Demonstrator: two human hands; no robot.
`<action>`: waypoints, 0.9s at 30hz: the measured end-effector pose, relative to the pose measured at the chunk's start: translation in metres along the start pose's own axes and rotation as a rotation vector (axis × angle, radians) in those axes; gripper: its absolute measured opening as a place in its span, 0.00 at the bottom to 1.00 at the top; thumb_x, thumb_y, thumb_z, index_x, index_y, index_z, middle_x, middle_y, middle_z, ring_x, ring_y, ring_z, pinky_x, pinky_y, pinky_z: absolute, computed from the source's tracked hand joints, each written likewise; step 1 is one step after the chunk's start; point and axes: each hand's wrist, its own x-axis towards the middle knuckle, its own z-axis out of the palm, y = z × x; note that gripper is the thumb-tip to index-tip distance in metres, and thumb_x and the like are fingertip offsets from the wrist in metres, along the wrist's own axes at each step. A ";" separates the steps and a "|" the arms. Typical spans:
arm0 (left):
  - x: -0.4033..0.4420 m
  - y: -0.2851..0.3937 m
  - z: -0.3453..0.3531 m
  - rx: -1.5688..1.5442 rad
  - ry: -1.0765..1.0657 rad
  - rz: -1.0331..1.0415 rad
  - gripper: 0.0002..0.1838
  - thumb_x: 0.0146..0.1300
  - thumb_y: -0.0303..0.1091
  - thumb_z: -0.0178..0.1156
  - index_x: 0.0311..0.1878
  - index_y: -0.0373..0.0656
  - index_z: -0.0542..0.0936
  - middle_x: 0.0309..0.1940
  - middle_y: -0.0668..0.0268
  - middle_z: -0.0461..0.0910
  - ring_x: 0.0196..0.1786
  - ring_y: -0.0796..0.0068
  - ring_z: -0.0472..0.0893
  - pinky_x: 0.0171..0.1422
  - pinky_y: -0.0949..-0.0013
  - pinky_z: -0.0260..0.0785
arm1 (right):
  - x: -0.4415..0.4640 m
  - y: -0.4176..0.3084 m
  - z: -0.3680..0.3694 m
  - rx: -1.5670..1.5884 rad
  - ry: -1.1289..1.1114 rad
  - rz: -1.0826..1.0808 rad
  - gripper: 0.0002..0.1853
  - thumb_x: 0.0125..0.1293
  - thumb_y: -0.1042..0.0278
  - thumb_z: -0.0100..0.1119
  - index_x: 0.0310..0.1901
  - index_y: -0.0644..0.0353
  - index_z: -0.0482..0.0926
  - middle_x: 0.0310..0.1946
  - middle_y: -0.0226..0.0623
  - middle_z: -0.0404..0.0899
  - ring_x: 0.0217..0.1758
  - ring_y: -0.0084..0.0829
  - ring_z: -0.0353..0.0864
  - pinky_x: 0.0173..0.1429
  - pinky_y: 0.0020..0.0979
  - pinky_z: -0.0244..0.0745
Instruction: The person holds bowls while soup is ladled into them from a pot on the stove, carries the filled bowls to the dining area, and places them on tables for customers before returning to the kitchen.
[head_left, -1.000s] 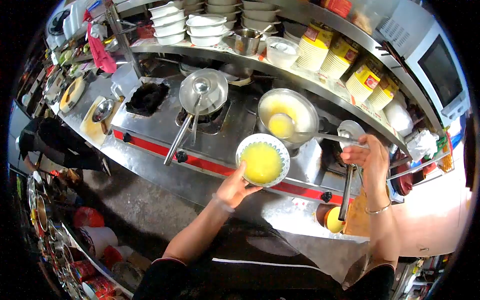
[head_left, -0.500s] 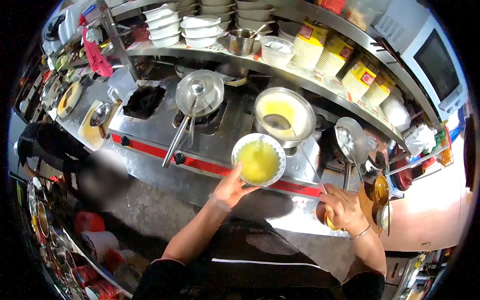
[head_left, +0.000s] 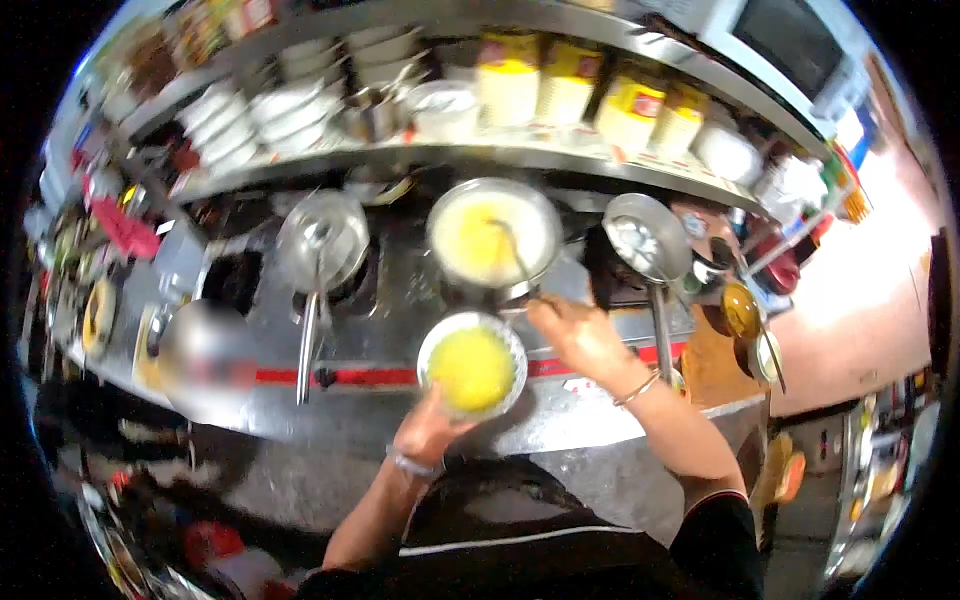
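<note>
My left hand (head_left: 425,428) is closed on the side of a white patterned bowl (head_left: 519,362), which is filled with thick yellow soup (head_left: 470,368). My right hand (head_left: 582,338) is closed around the handle end of a ladle (head_left: 513,245). The ladle's head is sunk in the pale yellow liquid of a round metal pot (head_left: 554,232) on the stove, so its scoop cannot be seen. The bowl is just in front of the pot, nearer to my body and held over the stove's front edge.
One long-handled pan (head_left: 307,345) sits left of the pot, another pan (head_left: 660,310) to the right. Behind, a shelf (head_left: 400,160) bears stacked white dishes (head_left: 290,115) and yellow-topped container stacks (head_left: 510,85). A blurred person stands at far left.
My right hand has moved forward and left, closer to the pot, and the ladle's head has gone down into the liquid. The bowl remains in my left hand. The whole view has shifted.
</note>
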 end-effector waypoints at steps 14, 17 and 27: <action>0.029 -0.115 0.064 0.195 -0.165 -0.452 0.28 0.72 0.46 0.40 0.69 0.41 0.53 0.66 0.57 0.61 0.67 0.59 0.64 0.70 0.52 0.57 | -0.200 -0.040 -0.086 0.612 0.313 0.739 0.14 0.68 0.72 0.50 0.54 0.63 0.71 0.39 0.40 0.83 0.34 0.30 0.85 0.37 0.26 0.79; 0.037 -0.165 0.079 0.210 -0.186 -0.505 0.28 0.72 0.45 0.41 0.68 0.40 0.54 0.66 0.56 0.62 0.66 0.59 0.64 0.70 0.52 0.57 | -0.266 -0.012 -0.123 0.904 0.434 0.898 0.12 0.70 0.74 0.45 0.52 0.65 0.72 0.38 0.39 0.83 0.34 0.27 0.84 0.38 0.24 0.79; 0.092 -0.352 0.184 0.038 -0.052 -0.439 0.26 0.69 0.38 0.49 0.66 0.37 0.60 0.63 0.55 0.66 0.65 0.58 0.66 0.69 0.49 0.56 | -0.453 0.187 -0.130 1.330 0.356 1.333 0.14 0.72 0.65 0.44 0.52 0.64 0.72 0.43 0.41 0.81 0.38 0.31 0.83 0.42 0.30 0.79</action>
